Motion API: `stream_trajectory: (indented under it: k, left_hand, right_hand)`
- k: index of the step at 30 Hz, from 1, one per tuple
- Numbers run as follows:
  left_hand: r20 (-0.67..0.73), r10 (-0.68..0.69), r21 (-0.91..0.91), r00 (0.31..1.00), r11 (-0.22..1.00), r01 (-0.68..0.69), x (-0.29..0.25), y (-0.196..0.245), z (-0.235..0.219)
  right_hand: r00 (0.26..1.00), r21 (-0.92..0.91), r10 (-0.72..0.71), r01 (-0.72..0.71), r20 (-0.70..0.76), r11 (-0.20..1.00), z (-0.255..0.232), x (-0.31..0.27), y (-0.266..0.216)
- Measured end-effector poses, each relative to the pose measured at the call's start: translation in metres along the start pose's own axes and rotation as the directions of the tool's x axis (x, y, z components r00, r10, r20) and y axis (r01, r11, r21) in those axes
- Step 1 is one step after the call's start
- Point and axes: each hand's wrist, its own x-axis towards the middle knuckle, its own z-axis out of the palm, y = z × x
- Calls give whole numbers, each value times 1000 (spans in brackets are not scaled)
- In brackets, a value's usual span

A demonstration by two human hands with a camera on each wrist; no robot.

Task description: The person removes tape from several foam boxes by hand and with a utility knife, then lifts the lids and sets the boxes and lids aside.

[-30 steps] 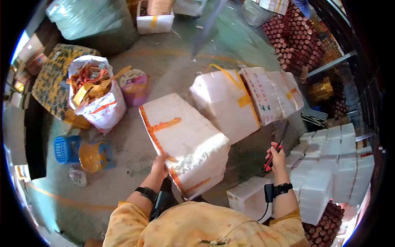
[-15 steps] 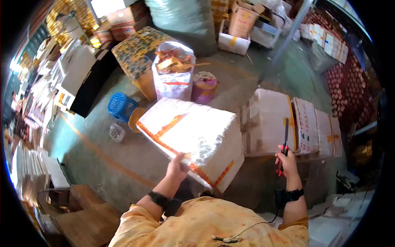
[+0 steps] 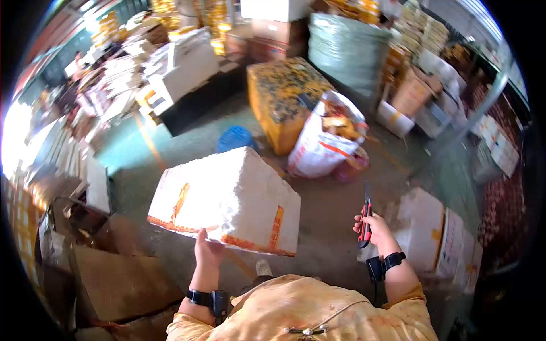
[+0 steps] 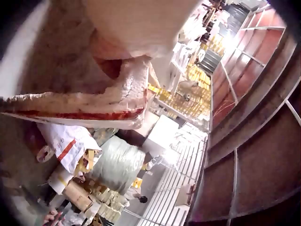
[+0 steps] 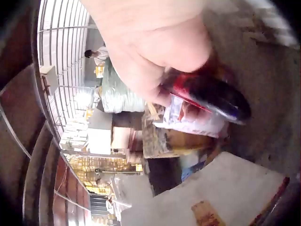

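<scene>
In the head view a white foam box (image 3: pixel 219 193) with orange-red tape is held off the floor, tilted, by my left hand (image 3: pixel 209 250), which grips its near lower edge. The left wrist view shows that hand (image 4: pixel 136 28) at the edge of the box (image 4: pixel 127 99). My right hand (image 3: pixel 376 230) holds a red and black knife (image 3: pixel 365 224), blade pointing away from me, to the right of the box. In the right wrist view the fingers curl round the knife's handle (image 5: pixel 211 96).
White boxes (image 3: pixel 424 224) lie on the floor at right. Beyond stand a white sack (image 3: pixel 318 145) of scraps, a yellow block (image 3: pixel 284 96), a blue stool (image 3: pixel 236 138) and a green wrapped bale (image 3: pixel 347 51). Brown cardboard (image 3: pixel 122 278) lies at left.
The view has swung to the left. My left hand has carried the foam box leftward, away from the other white boxes, and its tilt has changed. My right hand still holds the knife.
</scene>
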Motion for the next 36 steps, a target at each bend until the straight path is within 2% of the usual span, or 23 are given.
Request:
stream_trajectory:
  k: [3, 4, 7, 8, 9, 11, 13, 15, 17, 18, 19, 20, 21, 22, 23, 25, 27, 28, 29, 31, 33, 35, 36]
  left_hand:
    - [-12, 148, -20, 989, 989, -148, 28, 22, -33]
    - [-43, 186, -31, 982, 982, -188, 22, 32, -25]
    - [-84, 346, 22, 934, 938, -346, 44, 51, -56]
    - [-103, 364, 9, 926, 931, -365, 50, 60, -64]
    - [-146, 374, 62, 916, 927, -369, 43, 68, -49]
    - [-121, 485, 131, 866, 873, -471, 48, 75, -48]
    - [-176, 554, 237, 813, 826, -512, 56, 75, -44]
    - [-298, 617, 313, 728, 784, -536, 71, 68, -36]
    - [-298, 622, 319, 724, 780, -539, 82, 59, -16]
    - [-370, 630, 323, 683, 776, -541, 87, 56, 3]
    - [-377, 646, 347, 664, 763, -546, 91, 56, 12]
    - [-394, 671, 362, 629, 742, -565, 97, 56, 17]
    - [-412, 690, 371, 595, 723, -582, 93, 59, 20]
    - [-377, 692, 401, 616, 721, -565, 89, 62, 31]
    - [-408, 696, 408, 591, 718, -565, 91, 65, 40]
    - [-479, 657, 398, 582, 754, -523, 88, 68, 43]
    - [-495, 658, 405, 568, 753, -519, 89, 72, 61]
    - [-510, 652, 414, 561, 757, -505, 90, 71, 84]
    - [-492, 599, 362, 631, 800, -478, 88, 73, 74]
    - [-520, 575, 343, 631, 818, -462, 89, 73, 84]
    - [-540, 571, 331, 618, 819, -468, 93, 73, 92]
    - [-551, 553, 312, 625, 831, -460, 96, 77, 111]
    - [-579, 538, 315, 613, 841, -441, 100, 78, 109]
  right_hand:
    - [997, 30, 11, -13, 80, 999, 66, 28, -15]
    - [992, 2, 53, -54, 117, 999, 78, 44, -16]
    - [970, -53, 185, -179, 155, 982, 106, 107, -15]
    - [974, -47, 148, -142, 169, 989, 119, 126, -14]
    - [969, 66, 165, -179, 182, 982, 131, 148, -14]
    - [980, 83, 139, -152, 142, 985, 168, 173, -30]
    - [964, 153, 91, -132, 248, 979, 187, 229, -36]
    - [968, 115, 70, -100, 239, 988, 213, 277, -56]
    - [947, 73, 74, -102, 312, 992, 227, 357, -70]
    - [934, 139, 130, -185, 333, 973, 232, 407, -69]
    - [962, 96, 116, -143, 246, 985, 259, 411, -83]
    - [959, 116, 114, -148, 260, 982, 270, 452, -81]
    - [936, 198, 178, -245, 302, 949, 280, 473, -85]
    - [890, 161, 258, -337, 375, 928, 277, 517, -80]
    - [904, 72, 327, -359, 275, 931, 282, 547, -78]
    - [936, 14, 305, -312, 178, 950, 302, 573, -81]
    - [982, -62, 158, -151, 109, 986, 318, 606, -77]
    - [979, -65, 115, -105, 168, 992, 324, 621, -102]
    - [969, -67, 88, -74, 229, 995, 339, 640, -104]
    - [984, -36, -25, 32, 175, 999, 336, 673, -92]
    - [972, -68, -4, 21, 236, 997, 317, 708, -83]
    - [994, -128, 11, -25, -111, 991, 319, 703, -88]
    - [987, -315, -97, 53, -127, 948, 317, 708, -86]
